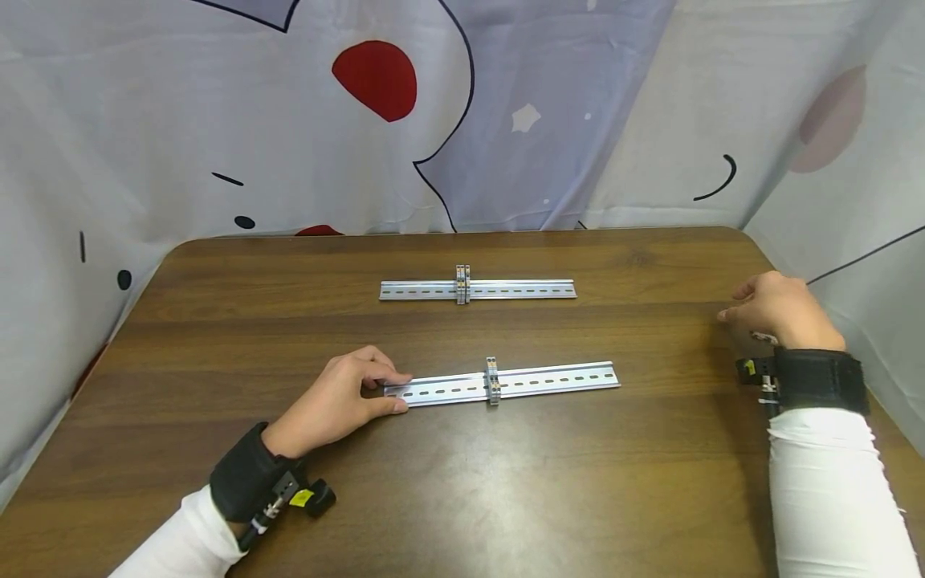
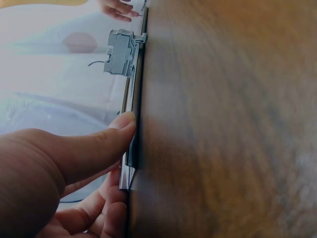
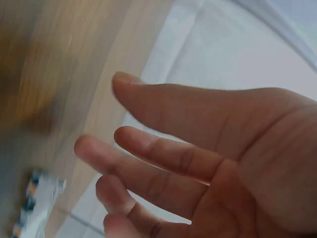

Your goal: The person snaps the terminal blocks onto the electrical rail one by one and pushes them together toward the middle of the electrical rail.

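My left hand (image 1: 347, 393) pinches the left end of the nearer slotted metal DIN rail (image 1: 433, 392), thumb on the front edge and fingers behind. A grey terminal block (image 1: 493, 381) sits across that rail around its middle; the left wrist view shows this block (image 2: 119, 53) from the side, clipped on. At the table's right side is my right hand (image 1: 776, 309), holding nothing. Its fingers look loosely bent and apart in the right wrist view. Close to it lies another terminal block (image 3: 39, 206), blurred and cut off by the frame edge.
Behind the nearer rail lies a second DIN rail (image 1: 520, 290), roughly parallel, with narrow terminal blocks (image 1: 462, 285) side by side on it. Both rails rest on a brown wooden table (image 1: 289, 313). A patterned cloth (image 1: 549, 177) hangs along the back and sides.
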The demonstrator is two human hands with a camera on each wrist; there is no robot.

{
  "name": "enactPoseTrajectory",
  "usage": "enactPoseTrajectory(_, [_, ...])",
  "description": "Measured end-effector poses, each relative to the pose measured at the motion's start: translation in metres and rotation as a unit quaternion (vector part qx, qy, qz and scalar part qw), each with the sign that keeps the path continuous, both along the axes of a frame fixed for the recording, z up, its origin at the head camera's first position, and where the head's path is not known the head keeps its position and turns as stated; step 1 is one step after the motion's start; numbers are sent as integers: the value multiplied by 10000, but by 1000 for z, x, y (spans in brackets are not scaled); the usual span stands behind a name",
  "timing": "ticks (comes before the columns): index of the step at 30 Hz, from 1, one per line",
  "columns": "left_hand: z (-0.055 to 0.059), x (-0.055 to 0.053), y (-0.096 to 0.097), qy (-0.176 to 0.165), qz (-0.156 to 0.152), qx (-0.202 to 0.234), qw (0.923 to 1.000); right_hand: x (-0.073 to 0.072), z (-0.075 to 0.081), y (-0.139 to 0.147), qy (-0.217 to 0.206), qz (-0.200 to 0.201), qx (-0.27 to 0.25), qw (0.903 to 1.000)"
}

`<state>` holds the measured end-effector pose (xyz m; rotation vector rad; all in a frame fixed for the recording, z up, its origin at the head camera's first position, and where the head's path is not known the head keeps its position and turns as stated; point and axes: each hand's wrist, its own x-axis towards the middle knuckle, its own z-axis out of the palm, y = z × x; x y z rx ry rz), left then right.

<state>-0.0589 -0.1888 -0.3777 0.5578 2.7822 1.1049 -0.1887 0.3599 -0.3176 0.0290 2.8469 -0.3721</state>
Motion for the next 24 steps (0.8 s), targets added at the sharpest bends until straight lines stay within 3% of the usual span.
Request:
enactPoseTrajectory(10, [1, 0, 0, -85, -37, -22, 10000, 7, 1, 28, -322, -642, 241, 9971])
enactPoseTrajectory(16, [2, 1, 0, -83, -33, -14, 10000, 4, -5, 32, -611, -606, 185, 9961])
enactPoseTrajectory(24, [1, 1, -1, -121, -13, -22, 9999, 3, -13, 18, -106, -116, 320, 9994])
